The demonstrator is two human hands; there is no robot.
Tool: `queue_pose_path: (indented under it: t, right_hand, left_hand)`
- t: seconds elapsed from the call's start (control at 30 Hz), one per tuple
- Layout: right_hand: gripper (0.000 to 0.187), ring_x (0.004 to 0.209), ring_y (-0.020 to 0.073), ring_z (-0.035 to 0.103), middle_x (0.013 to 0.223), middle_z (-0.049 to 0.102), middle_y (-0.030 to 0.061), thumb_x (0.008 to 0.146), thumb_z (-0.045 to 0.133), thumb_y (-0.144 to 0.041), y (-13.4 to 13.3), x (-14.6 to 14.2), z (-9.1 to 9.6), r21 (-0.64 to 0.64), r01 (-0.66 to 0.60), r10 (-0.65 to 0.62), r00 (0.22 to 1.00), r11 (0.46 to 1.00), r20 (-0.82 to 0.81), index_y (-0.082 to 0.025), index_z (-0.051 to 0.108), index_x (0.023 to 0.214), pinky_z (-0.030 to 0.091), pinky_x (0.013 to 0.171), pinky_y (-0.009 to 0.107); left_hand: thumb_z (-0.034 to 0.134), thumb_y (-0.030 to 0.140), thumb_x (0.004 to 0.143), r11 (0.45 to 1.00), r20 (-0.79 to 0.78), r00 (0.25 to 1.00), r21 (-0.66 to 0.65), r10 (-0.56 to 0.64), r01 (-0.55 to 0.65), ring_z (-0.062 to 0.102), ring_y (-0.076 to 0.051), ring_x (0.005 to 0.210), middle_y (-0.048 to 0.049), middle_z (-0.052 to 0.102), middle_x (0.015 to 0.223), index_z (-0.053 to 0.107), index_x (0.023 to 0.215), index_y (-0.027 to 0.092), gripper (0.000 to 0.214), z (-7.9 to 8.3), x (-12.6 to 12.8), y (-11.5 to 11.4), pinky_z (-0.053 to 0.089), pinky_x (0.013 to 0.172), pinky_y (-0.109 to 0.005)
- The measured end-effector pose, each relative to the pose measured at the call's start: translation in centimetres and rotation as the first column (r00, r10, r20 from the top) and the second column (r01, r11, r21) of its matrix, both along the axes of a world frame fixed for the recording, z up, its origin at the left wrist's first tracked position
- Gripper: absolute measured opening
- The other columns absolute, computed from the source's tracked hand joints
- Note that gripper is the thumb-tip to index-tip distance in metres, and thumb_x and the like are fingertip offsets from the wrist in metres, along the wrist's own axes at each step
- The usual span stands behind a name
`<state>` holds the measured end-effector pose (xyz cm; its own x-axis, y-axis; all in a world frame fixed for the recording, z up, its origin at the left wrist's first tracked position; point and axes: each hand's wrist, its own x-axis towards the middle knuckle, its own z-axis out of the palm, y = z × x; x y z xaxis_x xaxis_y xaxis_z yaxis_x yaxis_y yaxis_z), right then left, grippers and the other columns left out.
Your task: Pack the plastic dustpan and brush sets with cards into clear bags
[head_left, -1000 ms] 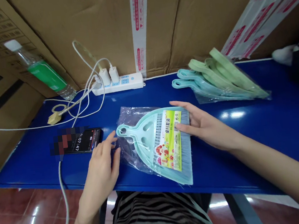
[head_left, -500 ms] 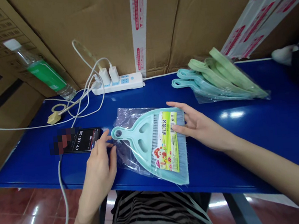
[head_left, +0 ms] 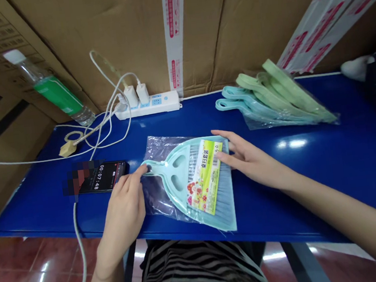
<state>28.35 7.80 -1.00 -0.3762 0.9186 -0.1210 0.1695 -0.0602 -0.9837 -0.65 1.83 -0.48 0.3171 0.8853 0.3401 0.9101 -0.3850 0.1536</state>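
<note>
Left hand [head_left: 125, 200] sits beside the phone [head_left: 112, 176], index fingertip touching the handle [head_left: 155, 168] of the pale-blue dustpan [head_left: 182, 169]; from my end I can't tell if the thumb pinches below. Loose clear film [head_left: 155, 196] shows on both sides of the handle, likely slippery, so I'd grip plastic, not bag. Dustpan is between the hands, over the front of the blue table [head_left: 299, 191]; I judge it light, thin, fairly stiff. Label [head_left: 207, 175] lies across the grey-blue bristles [head_left: 226, 191], which look soft: I'd avoid squeezing those. Right hand [head_left: 253, 158] pinches the far right corner, thumb on top, fingers at the edge. Best holds, I reckon: handle and rim.
</note>
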Motion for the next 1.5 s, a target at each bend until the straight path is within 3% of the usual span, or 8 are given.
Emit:
queue_pose_path:
  t: [0.17,0.3,0.4,0.5,0.83,1.0,1.2,1.5]
  right_hand:
    - [0.079,0.086,0.0226,0.070,0.118,0.063,0.0131,0.081,0.059,-0.065,-0.1,0.0,0.5,0.006,0.002,-0.002,0.999,1.000,0.033,-0.021,0.028,0.139,0.062,0.075,0.043]
    - [0.062,0.072,0.0174,0.069,0.110,0.060,0.0074,0.077,0.066,-0.058,-0.1,-0.1,0.4,0.073,0.079,-0.083,0.995,0.994,0.058,-0.024,0.038,0.121,0.062,0.067,0.040]
    - [0.046,0.072,0.0169,0.069,0.109,0.060,0.0064,0.077,0.067,-0.053,-0.3,-0.3,0.2,0.122,0.072,-0.081,0.994,0.990,0.071,-0.024,0.044,0.104,0.061,0.064,0.037]
    - [0.037,0.074,0.0179,0.068,0.099,0.065,0.0059,0.079,0.065,-0.051,-0.4,-0.5,0.1,0.152,0.026,-0.044,0.992,0.988,0.122,-0.023,0.050,0.098,0.059,0.059,0.033]
    - [0.031,0.072,0.0153,0.064,0.100,0.055,0.0066,0.082,0.062,-0.046,0.1,-0.5,-0.6,0.250,0.023,-0.060,0.988,0.968,0.140,-0.023,0.070,0.101,0.058,0.055,0.030]
    - [0.038,0.072,0.0152,0.062,0.101,0.055,0.0068,0.081,0.065,-0.044,-0.1,-0.7,-0.5,0.261,0.025,-0.063,0.988,0.965,0.139,-0.024,0.068,0.112,0.058,0.055,0.030]
    - [0.045,0.056,0.0081,0.049,0.101,0.051,0.0065,0.081,0.062,-0.040,-0.2,-0.7,-0.6,0.311,-0.001,-0.084,0.963,0.950,0.257,-0.024,0.068,0.123,0.055,0.048,0.030]
    - [0.042,0.085,0.0208,0.059,0.105,0.052,0.0094,0.085,0.056,-0.033,-0.3,-0.4,-0.5,0.319,-0.067,-0.031,0.956,0.945,0.293,-0.029,0.066,0.126,0.059,0.059,0.035]
  left_hand:
    - [0.031,0.016,0.099,0.999,0.006,1.000,0.030,0.018,-0.018,0.067,-0.023,0.106,-0.0116,0.070,0.116,0.048,0.131,0.014,0.036,0.0,-0.1,-0.1,0.056,0.090,-0.039]
    - [0.031,0.019,0.100,0.999,0.037,0.999,0.033,0.035,-0.036,0.067,-0.023,0.110,-0.0118,0.069,0.119,0.047,0.132,0.014,0.036,0.1,-0.1,-0.2,0.057,0.090,-0.037]
    - [0.031,0.020,0.100,0.999,0.038,0.999,0.027,0.038,-0.039,0.067,-0.023,0.111,-0.0114,0.069,0.120,0.046,0.133,0.016,0.037,0.2,0.0,-0.2,0.058,0.090,-0.037]
    - [0.032,0.020,0.099,0.999,0.030,0.999,0.024,0.030,-0.031,0.067,-0.023,0.112,-0.0119,0.068,0.121,0.045,0.134,0.016,0.037,0.2,0.0,-0.4,0.058,0.090,-0.037]
    - [0.033,0.020,0.099,0.999,0.018,1.000,0.040,0.016,-0.017,0.067,-0.024,0.111,-0.0129,0.068,0.121,0.045,0.134,0.015,0.037,0.1,-0.1,-0.4,0.059,0.090,-0.038]
    - [0.033,0.019,0.099,0.998,0.001,1.000,0.070,0.004,-0.004,0.067,-0.023,0.110,-0.0132,0.068,0.119,0.046,0.133,0.014,0.037,-0.1,0.1,-0.4,0.058,0.091,-0.037]
    - [0.033,0.019,0.099,0.999,0.012,1.000,0.046,0.007,-0.008,0.066,-0.024,0.110,-0.0128,0.068,0.120,0.046,0.135,0.015,0.038,0.0,0.2,-0.6,0.058,0.091,-0.039]
    - [0.033,0.019,0.099,1.000,0.024,1.000,0.013,0.018,-0.018,0.066,-0.024,0.110,-0.0119,0.068,0.119,0.046,0.136,0.017,0.039,0.1,0.2,-0.5,0.058,0.092,-0.042]
